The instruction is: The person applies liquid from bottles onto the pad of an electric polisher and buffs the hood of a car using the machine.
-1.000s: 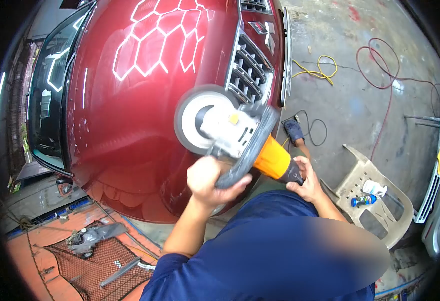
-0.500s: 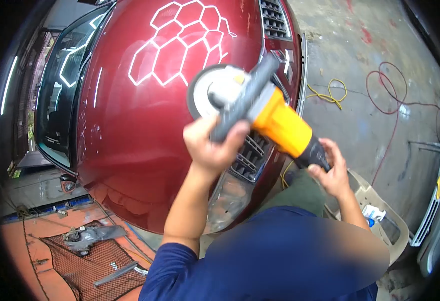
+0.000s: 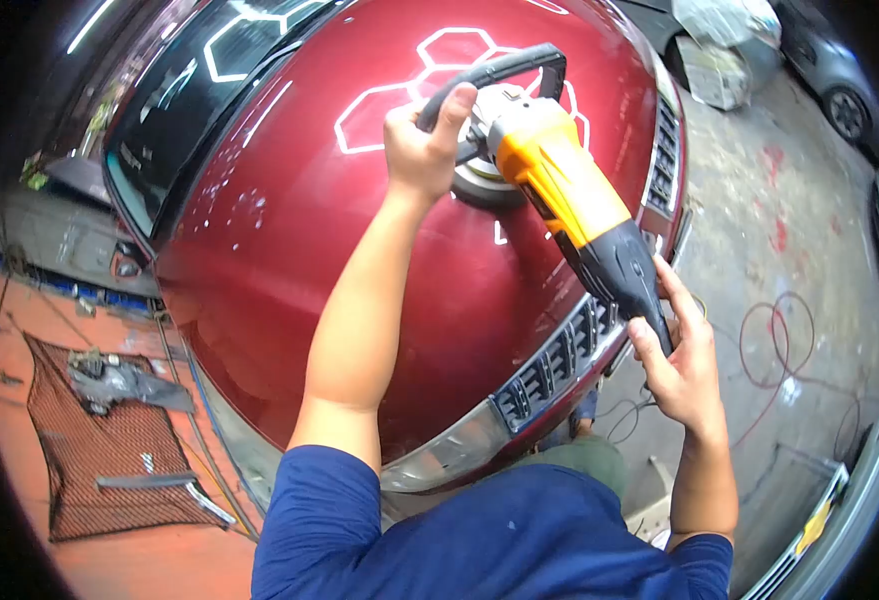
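A yellow and black car polisher (image 3: 571,190) spans the space between my two hands. My left hand (image 3: 423,152) is closed around its black loop handle (image 3: 504,68), thumb up along the bar. Around the black rear grip, near its end, my right hand (image 3: 684,365) is closed. The round polishing pad (image 3: 489,190) faces down at the red car hood (image 3: 379,270) and appears to rest on it; the tool's head partly hides the pad. Whitish spots (image 3: 244,205) mark the paint near the windshield.
The grille (image 3: 562,362) and headlight (image 3: 449,445) edge the hood on my side. A thin red hose (image 3: 779,340) lies coiled on the concrete floor (image 3: 739,230). Black netting (image 3: 109,440) covers an orange surface at lower left. Another car (image 3: 844,100) stands at upper right.
The polisher has tipped over, so its pad, which showed its face before, now points down at the hood. Both hands keep their hold. The view has shifted, showing more floor at upper right.
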The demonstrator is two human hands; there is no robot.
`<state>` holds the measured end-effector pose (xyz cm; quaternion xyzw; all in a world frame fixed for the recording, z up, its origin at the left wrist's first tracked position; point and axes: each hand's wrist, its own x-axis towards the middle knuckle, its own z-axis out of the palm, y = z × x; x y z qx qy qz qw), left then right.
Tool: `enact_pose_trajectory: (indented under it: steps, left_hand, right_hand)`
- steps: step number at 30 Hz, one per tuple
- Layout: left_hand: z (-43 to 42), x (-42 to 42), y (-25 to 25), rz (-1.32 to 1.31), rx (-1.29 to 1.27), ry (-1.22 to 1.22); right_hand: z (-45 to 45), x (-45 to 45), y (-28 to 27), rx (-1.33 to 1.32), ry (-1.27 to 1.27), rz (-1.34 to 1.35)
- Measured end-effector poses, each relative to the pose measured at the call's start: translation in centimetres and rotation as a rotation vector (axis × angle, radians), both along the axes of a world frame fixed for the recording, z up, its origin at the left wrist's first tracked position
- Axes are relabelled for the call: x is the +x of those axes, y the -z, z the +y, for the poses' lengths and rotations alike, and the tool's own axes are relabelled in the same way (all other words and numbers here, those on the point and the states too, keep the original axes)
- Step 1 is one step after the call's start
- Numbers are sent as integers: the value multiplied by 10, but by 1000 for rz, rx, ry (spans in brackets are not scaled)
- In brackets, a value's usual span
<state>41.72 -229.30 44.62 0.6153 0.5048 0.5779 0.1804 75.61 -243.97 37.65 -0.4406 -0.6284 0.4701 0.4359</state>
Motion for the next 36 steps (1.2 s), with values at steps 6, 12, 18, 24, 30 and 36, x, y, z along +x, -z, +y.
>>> enact_pose_trajectory:
  steps: [6, 12, 18, 24, 30, 36]
  left_hand:
    - [32, -98, -36, -119, 19, -125]
    - [53, -181, -48, -148, 37, -190]
    - [57, -230, -58, -77, 27, -224]
    - [8, -265, -67, -159, 52, -300]
    - [-71, -309, -72, -168, 38, -397]
    - [-157, -332, -71, -180, 49, -497]
  right_hand:
    - [69, -78, -42, 215, -122, -11]
    - [110, -149, -66, 204, -194, 15]
    - [118, -191, -80, 209, -206, -1]
    - [102, -229, -89, 257, -272, -10]
    - [77, -270, -87, 333, -379, -45]
    - [47, -304, -89, 424, -521, 19]
